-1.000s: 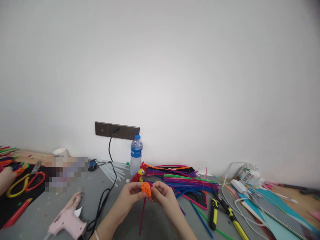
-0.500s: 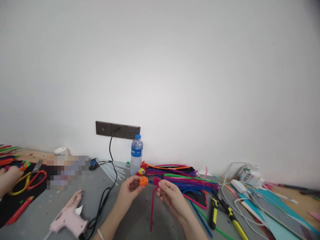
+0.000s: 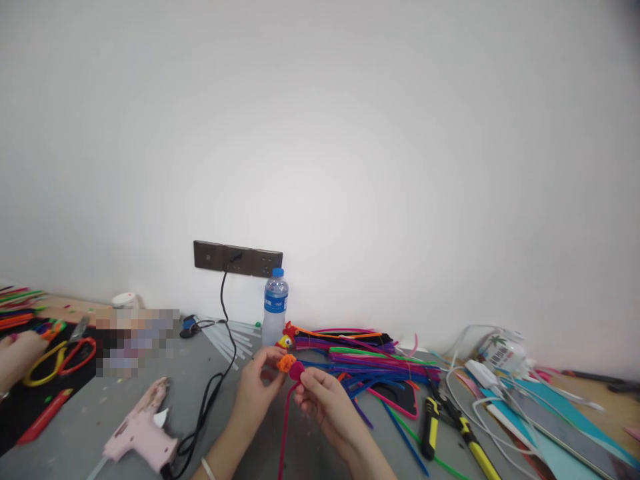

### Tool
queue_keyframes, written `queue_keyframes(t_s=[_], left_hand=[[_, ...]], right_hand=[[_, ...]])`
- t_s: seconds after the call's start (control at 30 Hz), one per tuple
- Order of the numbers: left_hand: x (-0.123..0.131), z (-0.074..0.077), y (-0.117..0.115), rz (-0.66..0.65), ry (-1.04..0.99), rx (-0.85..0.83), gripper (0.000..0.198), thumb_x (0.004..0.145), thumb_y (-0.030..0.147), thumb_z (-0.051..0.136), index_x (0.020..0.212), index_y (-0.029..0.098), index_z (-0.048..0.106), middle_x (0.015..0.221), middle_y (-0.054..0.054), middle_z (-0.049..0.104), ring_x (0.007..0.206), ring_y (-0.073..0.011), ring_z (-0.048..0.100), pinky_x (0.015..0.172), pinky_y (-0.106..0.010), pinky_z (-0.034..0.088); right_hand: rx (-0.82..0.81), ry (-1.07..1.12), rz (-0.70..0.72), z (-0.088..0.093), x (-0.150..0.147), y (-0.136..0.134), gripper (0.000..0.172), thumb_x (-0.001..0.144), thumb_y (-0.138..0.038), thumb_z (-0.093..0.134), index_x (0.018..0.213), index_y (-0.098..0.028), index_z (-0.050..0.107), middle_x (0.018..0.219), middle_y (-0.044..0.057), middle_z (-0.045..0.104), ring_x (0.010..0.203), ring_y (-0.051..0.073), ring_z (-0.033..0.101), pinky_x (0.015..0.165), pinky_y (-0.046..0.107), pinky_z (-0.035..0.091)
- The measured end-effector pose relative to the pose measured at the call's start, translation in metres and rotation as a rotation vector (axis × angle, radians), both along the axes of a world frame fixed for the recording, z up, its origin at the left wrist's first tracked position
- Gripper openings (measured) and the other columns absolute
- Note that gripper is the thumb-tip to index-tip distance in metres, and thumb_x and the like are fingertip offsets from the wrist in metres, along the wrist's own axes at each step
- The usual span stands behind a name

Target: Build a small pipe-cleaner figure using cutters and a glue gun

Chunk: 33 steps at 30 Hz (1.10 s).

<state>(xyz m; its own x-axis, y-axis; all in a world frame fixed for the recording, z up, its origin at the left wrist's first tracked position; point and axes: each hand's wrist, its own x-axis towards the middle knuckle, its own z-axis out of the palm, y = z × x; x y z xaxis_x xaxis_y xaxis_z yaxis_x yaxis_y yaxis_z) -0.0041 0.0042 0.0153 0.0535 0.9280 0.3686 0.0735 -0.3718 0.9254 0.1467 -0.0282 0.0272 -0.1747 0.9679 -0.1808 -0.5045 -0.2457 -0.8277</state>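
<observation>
My left hand (image 3: pixel 257 391) pinches a small orange pipe-cleaner ball (image 3: pixel 287 363) between thumb and fingers. My right hand (image 3: pixel 323 401) is closed on a magenta pipe cleaner (image 3: pixel 286 427) whose top is coiled into a flat spiral (image 3: pixel 297 371); its straight tail hangs down to the grey table (image 3: pixel 85 427). The spiral touches the orange ball. Both hands are low in the middle of the view, just in front of a red and yellow pipe-cleaner bird (image 3: pixel 287 337).
A pink glue gun (image 3: pixel 137 433) lies at the left with a black cord (image 3: pixel 207 400) running to wall sockets (image 3: pixel 238 259). A water bottle (image 3: pixel 275 307), bundles of coloured pipe cleaners (image 3: pixel 370 363), yellow-handled pliers (image 3: pixel 430 427) and white cables (image 3: pixel 480 380) lie right. Another person's hand (image 3: pixel 15 357) is far left.
Half a second ago the ball and the magenta spiral were held apart; my right hand has moved left and brought the spiral against the ball. One second ago they were together.
</observation>
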Motion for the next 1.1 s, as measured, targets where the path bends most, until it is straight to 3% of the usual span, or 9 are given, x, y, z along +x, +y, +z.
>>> queue_keyframes(t_s=[0.4,1.1], left_hand=[[0.0013,0.0028,-0.0032,0.028,0.062,0.08,0.003,0.071,0.019,0.064,0.072,0.02,0.061,0.09,-0.006,0.069,0.082,-0.0218,0.066,0.055,-0.024,0.053],[0.0005,0.0033,-0.0029,0.029,0.043,0.123,0.009,0.068,0.013,0.06,0.072,0.021,0.06,0.092,-0.006,0.068,0.087,-0.0224,0.067,0.058,-0.025,0.056]], right_hand=[[0.025,-0.053,-0.077,-0.0074,-0.003,0.0031,0.043,0.051,-0.047,0.088,0.063,-0.014,0.063,0.053,-0.001,0.062,0.047,0.009,0.057,0.046,0.018,0.039],[0.063,-0.129,-0.054,-0.0061,-0.0058,0.0029,0.044,0.054,-0.05,0.085,0.059,-0.015,0.058,0.05,-0.002,0.059,0.044,0.009,0.053,0.046,0.02,0.036]])
